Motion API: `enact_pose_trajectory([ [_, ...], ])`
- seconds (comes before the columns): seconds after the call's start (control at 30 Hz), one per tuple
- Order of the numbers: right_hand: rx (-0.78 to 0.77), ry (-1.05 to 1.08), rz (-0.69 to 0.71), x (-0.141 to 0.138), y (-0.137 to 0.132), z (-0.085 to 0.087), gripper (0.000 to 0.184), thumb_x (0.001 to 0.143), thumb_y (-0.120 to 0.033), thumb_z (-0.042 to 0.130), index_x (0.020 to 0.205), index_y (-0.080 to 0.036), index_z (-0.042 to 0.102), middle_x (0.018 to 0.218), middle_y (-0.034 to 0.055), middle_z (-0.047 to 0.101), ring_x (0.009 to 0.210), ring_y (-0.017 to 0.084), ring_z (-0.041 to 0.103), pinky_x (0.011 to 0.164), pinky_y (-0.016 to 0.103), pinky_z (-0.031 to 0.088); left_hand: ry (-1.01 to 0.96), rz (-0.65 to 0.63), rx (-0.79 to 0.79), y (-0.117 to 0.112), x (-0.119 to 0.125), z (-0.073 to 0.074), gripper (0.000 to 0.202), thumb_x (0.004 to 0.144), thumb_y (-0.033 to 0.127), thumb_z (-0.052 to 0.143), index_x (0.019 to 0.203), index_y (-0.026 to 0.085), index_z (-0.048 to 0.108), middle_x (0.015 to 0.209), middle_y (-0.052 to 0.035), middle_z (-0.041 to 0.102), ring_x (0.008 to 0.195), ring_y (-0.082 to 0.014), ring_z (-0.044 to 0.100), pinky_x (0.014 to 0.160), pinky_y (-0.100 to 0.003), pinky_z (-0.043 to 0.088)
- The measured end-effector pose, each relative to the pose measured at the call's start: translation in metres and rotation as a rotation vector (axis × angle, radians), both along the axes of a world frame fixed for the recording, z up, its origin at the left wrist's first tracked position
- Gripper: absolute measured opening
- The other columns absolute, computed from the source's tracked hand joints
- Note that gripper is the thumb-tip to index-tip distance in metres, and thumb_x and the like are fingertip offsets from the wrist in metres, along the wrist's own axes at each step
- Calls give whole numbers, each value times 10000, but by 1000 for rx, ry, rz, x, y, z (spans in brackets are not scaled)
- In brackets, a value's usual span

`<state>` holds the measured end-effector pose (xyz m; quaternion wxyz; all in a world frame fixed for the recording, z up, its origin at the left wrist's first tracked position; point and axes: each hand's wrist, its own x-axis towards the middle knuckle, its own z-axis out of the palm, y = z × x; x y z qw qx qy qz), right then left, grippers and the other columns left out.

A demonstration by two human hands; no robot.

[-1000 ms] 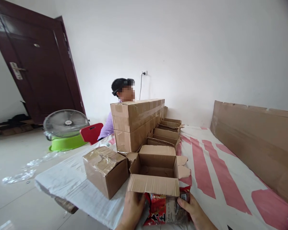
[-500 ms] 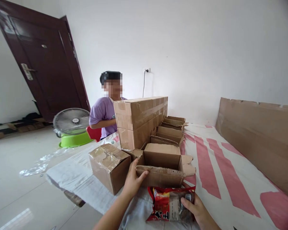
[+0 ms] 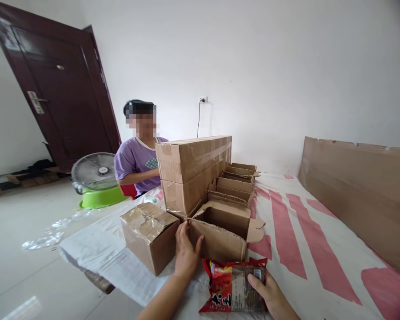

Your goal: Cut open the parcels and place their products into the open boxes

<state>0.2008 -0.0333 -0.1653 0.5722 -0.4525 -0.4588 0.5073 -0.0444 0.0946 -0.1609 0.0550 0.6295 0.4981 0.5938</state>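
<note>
An open cardboard box stands on the table before me, flaps spread. My left hand rests against its near left corner, with fingers stretched out and the thumb apart on the front wall. Just in front of the box, my right hand grips the right end of a red plastic food packet, thumb on top. The packet has a clear window showing brown contents and large dark characters. Its underside and the fingers beneath it are hidden.
A taped box sits left of my left hand. Long stacked cartons and more open boxes extend behind. Across the table is a person in a purple shirt. A cardboard sheet stands at right; a fan is on the floor.
The open box has turned slightly, and its front wall and flap sit differently. My left thumb has come off the front rim down onto the wall. The packet stays in my right hand.
</note>
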Motion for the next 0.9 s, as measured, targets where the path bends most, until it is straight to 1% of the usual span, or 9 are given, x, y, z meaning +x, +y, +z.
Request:
enact_pose_trajectory([
  [0.07, 0, -5, -5, 0, -1, 0, 578, 714, -615, 734, 1095, -182, 691, 1076, 117, 729, 1085, 339, 645, 1035, 517, 431, 156, 60, 109, -17, 2, -5, 427, 837, 327, 614, 1209, 150, 501, 1236, -179, 530, 1212, -338, 504, 1043, -541, 409],
  [0.1, -4, -3, -9, -1, -2, 0, 578, 711, -616, 736, 1090, -182, 689, 1080, 118, 727, 1084, 338, 645, 1032, 515, 433, 260, 19, 77, -25, 3, -5, 317, 824, 264, 613, 1119, 164, 550, 1160, -158, 574, 1171, -329, 529, 1029, -518, 417],
  [0.13, -13, 0, -22, -1, -3, -1, 578, 710, -617, 736, 1088, -183, 686, 1085, 117, 726, 1085, 336, 644, 1030, 512, 435, 367, -56, -11, -31, 4, -4, 235, 807, 184, 593, 1041, 181, 579, 1089, -135, 614, 1121, -309, 561, 1003, -478, 433],
  [0.23, -62, 2, -75, -1, -4, -3, 570, 716, -629, 724, 1072, -187, 675, 1083, 108, 727, 1082, 328, 645, 1009, 500, 453, 578, -248, -339, -38, 12, 7, 261, 750, 41, 525, 937, 212, 589, 908, -66, 690, 940, -237, 650, 845, -331, 472],
  [0.27, -72, -5, -89, -1, -3, -4, 570, 714, -636, 721, 1064, -189, 674, 1077, 104, 730, 1076, 326, 646, 1003, 495, 458, 592, -257, -399, -37, 16, 11, 232, 767, 52, 520, 919, 217, 582, 856, -48, 700, 873, -219, 667, 775, -296, 467],
  [0.37, -57, -44, -119, 0, -1, -5, 572, 695, -646, 730, 1038, -190, 682, 1058, 98, 735, 1062, 320, 647, 1012, 483, 451, 582, -222, -450, -28, 25, 22, 67, 883, 201, 515, 842, 227, 560, 740, -22, 700, 736, -194, 676, 635, -255, 406],
  [0.53, -62, -20, -177, 1, 0, -5, 567, 654, -618, 776, 1022, -193, 698, 1022, 89, 746, 1048, 329, 650, 997, 484, 462, 606, -168, -491, -14, 37, 27, 150, 920, 342, 533, 829, 228, 565, 766, -39, 725, 760, -205, 684, 624, -260, 357],
  [0.7, -84, 79, -198, 0, 0, -6, 520, 645, -567, 803, 984, -182, 719, 961, 77, 758, 1003, 327, 673, 948, 466, 504, 621, -131, -497, -1, 46, 25, 185, 938, 383, 511, 890, 222, 589, 835, -53, 745, 791, -211, 683, 652, -267, 361],
  [0.9, -118, 72, -202, 1, 3, -8, 582, 617, -591, 808, 1006, -168, 714, 965, 87, 765, 996, 332, 683, 941, 479, 511, 613, -144, -475, 19, 60, 23, 226, 932, 406, 520, 965, 201, 608, 889, -72, 742, 843, -229, 690, 682, -272, 387],
])
